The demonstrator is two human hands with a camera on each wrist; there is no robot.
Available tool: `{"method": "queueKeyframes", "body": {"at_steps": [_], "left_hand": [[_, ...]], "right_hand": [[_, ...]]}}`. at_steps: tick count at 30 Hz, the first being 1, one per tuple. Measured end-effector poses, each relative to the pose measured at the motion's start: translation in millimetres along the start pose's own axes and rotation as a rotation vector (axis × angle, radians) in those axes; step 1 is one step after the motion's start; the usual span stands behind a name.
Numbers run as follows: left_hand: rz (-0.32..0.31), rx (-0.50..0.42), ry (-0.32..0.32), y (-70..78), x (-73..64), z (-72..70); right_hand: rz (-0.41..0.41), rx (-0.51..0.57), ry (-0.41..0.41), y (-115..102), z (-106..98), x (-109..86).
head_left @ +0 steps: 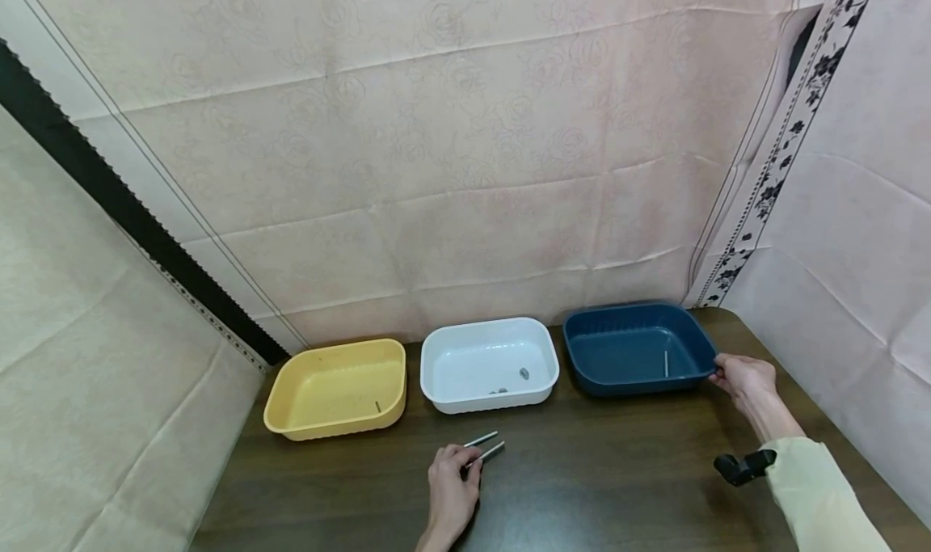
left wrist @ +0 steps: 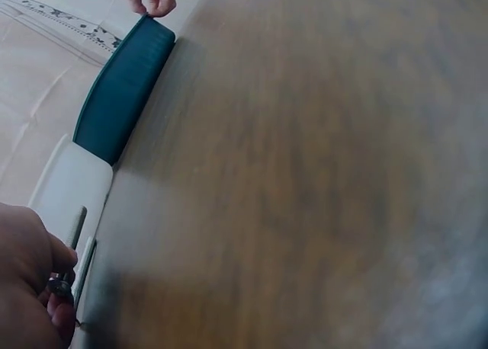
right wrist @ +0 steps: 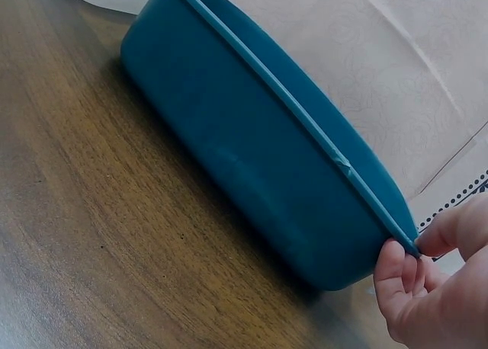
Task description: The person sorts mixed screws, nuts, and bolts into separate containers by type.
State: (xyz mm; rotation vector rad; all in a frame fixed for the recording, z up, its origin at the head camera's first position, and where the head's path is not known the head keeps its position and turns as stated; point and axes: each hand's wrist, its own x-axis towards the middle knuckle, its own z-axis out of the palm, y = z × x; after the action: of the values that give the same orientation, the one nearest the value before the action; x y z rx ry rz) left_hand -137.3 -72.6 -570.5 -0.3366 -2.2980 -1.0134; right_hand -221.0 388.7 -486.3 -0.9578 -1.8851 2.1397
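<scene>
My left hand (head_left: 452, 487) pinches two long silver bolts (head_left: 486, 448) between thumb and fingers, their shafts pointing away to the right, low in front of the white tray (head_left: 489, 404). In the left wrist view a threaded shaft (left wrist: 77, 225) and a round bolt head (left wrist: 59, 286) show at the fingers. Off to the right, my right hand (head_left: 747, 378) grips the front right corner of the dark blue tray (head_left: 625, 387), thumb on top of the rim and fingers curled beneath. One slim metal bolt (head_left: 665, 364) is inside that blue tray.
Small metal pieces (head_left: 524, 373) lie in the white tray. The yellow tray (head_left: 327, 431) at the left holds a small dark screw (head_left: 378, 406). All three trays stand in a row at the back of the wooden table (head_left: 596, 471), against a cloth-covered wall (head_left: 436, 172).
</scene>
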Motion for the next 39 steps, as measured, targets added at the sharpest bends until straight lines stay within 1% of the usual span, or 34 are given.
{"method": "queueKeyframes", "body": {"at_steps": [3,6,11,21,29,35,39], "left_hand": [[0.015,-0.011,0.023,0.8,1.7,0.4],[0.014,-0.027,0.033,2.7,4.1,0.8],[-0.008,-0.059,0.009,8.0,11.2,1.3],[-0.007,-0.124,-0.013,21.2,29.8,5.2],[-0.050,-0.257,-0.051,35.9,41.4,11.5],[-0.103,-0.359,-0.080,51.5,50.2,18.0],[-0.127,-0.423,-0.083,62.2,58.4,24.7]], "right_hand": [[0.003,-0.005,-0.001,-1,0,-0.2],[0.006,-0.008,0.000,-1,0,-0.4],[0.006,-0.003,0.004,0,0,-0.6],[0.009,-0.008,0.021,2,0,3.0],[0.008,0.003,0.015,2,0,2.9],[-0.008,0.001,0.011,2,0,1.0],[-0.014,-0.001,0.016,2,1,0.5]]}}
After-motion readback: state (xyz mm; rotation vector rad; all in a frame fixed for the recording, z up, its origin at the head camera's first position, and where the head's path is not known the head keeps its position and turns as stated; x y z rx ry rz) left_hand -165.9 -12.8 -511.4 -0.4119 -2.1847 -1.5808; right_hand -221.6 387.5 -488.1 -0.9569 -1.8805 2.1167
